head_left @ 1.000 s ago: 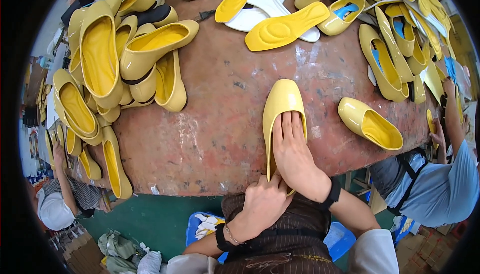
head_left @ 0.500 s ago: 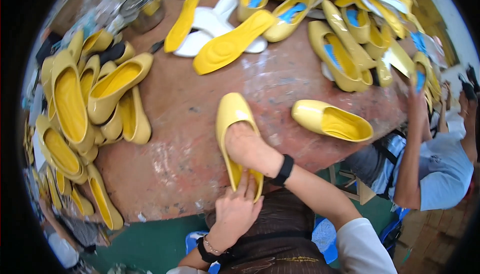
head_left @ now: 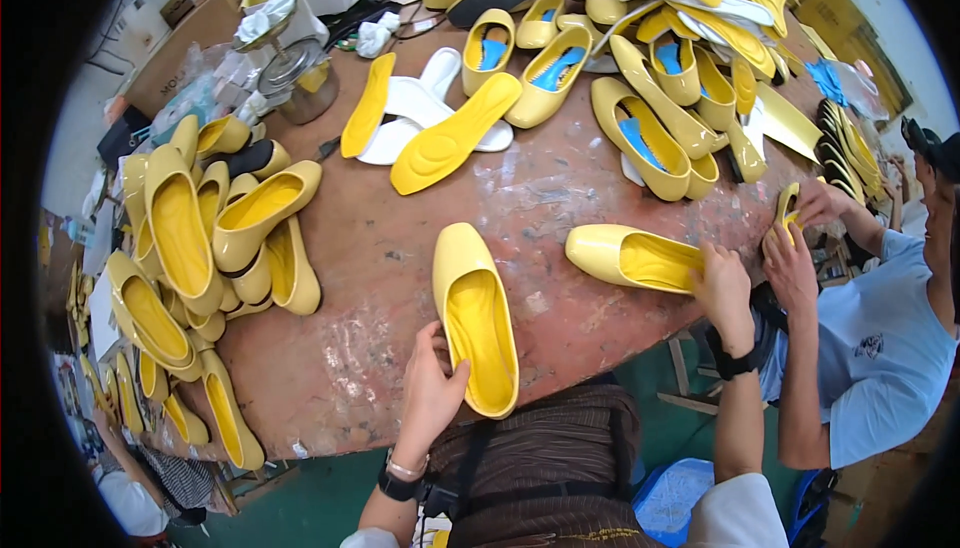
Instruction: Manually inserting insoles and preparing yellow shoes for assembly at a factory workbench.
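A glossy yellow flat shoe (head_left: 465,250) lies near the table's front edge, toe pointing away from me. Its yellow insole (head_left: 476,323) shows in full. My left hand (head_left: 430,393) grips this shoe's left side near the heel, thumb over the rim and fingers along the outside. To the right lies a matching shoe (head_left: 597,254), toe to the left, with its own yellow insole inside. Around that shoe's heel my right hand (head_left: 722,296) is closed, covering the heel end; some of its fingertips are hidden.
Finished-looking yellow shoes (head_left: 180,238) are heaped at the left. Behind are yellow (head_left: 455,138) and white insoles (head_left: 425,103), a metal jar (head_left: 300,88), and shoes with blue inside (head_left: 640,138). A co-worker (head_left: 870,348) handles a shoe (head_left: 787,210) close by on the right.
My right hand has come out of the near shoe and moved right to the second shoe's heel. My left hand has shifted from inside the near shoe's heel to its left side.
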`<state>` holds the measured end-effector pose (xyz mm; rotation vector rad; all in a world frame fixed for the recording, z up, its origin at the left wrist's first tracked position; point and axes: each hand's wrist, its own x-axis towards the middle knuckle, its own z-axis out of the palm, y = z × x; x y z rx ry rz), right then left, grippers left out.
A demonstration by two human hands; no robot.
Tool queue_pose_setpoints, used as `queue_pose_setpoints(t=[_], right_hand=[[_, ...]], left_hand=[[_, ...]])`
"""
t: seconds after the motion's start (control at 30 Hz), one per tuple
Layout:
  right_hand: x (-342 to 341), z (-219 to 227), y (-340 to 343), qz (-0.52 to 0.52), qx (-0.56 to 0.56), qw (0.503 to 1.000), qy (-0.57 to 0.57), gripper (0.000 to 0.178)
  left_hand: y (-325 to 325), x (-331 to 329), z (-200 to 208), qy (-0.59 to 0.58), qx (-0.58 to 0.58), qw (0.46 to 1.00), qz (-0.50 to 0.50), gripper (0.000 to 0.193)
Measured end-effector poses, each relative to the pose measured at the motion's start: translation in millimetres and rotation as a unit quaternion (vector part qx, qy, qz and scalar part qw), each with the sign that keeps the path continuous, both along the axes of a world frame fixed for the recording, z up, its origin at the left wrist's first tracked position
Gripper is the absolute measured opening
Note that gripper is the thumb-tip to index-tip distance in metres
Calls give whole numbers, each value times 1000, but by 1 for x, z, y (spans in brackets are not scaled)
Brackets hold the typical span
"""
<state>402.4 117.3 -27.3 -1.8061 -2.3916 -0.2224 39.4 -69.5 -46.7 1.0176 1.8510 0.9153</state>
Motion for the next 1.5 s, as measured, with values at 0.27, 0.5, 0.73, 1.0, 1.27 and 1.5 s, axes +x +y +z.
queue_pose_setpoints(t=[0.27, 0.5, 0.73, 1.0, 1.27, 1.5], right_hand=[[-51, 45, -34, 3, -260, 899, 352, 15], [-198, 39, -89, 177, -155, 869, 436, 35], [-176, 64, -66, 328, -167, 848, 382, 14], [-71, -1, 100, 78, 128, 986, 74, 20], [-205, 58, 23, 321, -273, 866, 271, 25], [-265, -5, 109, 27, -530, 497, 687, 35]], left_hand=[[8, -7, 10, -478, -22, 870, 118, 59], [3, 15, -2, -437, 164, 866, 182, 59], [-60, -25, 4, -383, 181, 844, 328, 60], [-186, -235, 58, 112, 380, 795, 460, 60], [-230, -437, 137, 25, 332, 788, 518, 54], [-217, -475, 60, 260, 291, 814, 430, 30]])
